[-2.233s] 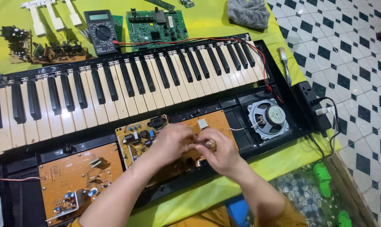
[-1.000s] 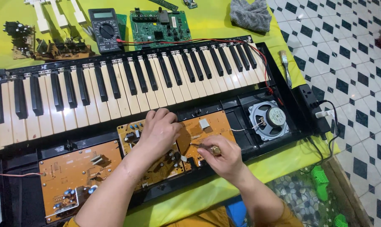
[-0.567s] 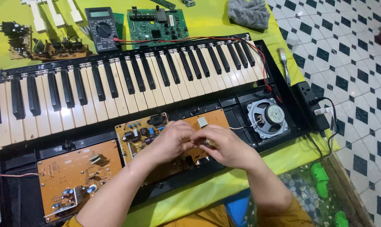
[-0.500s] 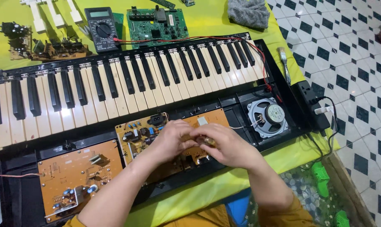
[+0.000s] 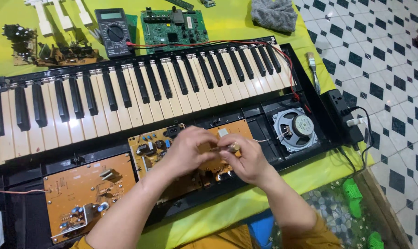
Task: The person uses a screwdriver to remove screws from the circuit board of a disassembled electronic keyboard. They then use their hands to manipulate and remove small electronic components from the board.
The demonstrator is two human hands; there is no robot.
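Both hands meet over the near middle of the opened black electronic keyboard, directly above the orange-brown circuit board set in its near edge. The right hand is closed around a small tool with a yellowish, rounded handle; the handle end sits at the thumb and forefinger, and the tool's long axis runs roughly left to right, toward the left hand. The left hand is curled, its fingertips touching the tool's left end; whether it pinches the tip or some small part there I cannot tell, as the fingers hide it. So the tool lies between the two hands, and the board lies straight below them, not off to either side. A second orange-brown circuit board lies to the near left, well apart from the hands. A round grey loudspeaker sits to the right, near the right hand but not touching. On the yellow-green worktop at the far side lie a black multimeter and a green circuit board.
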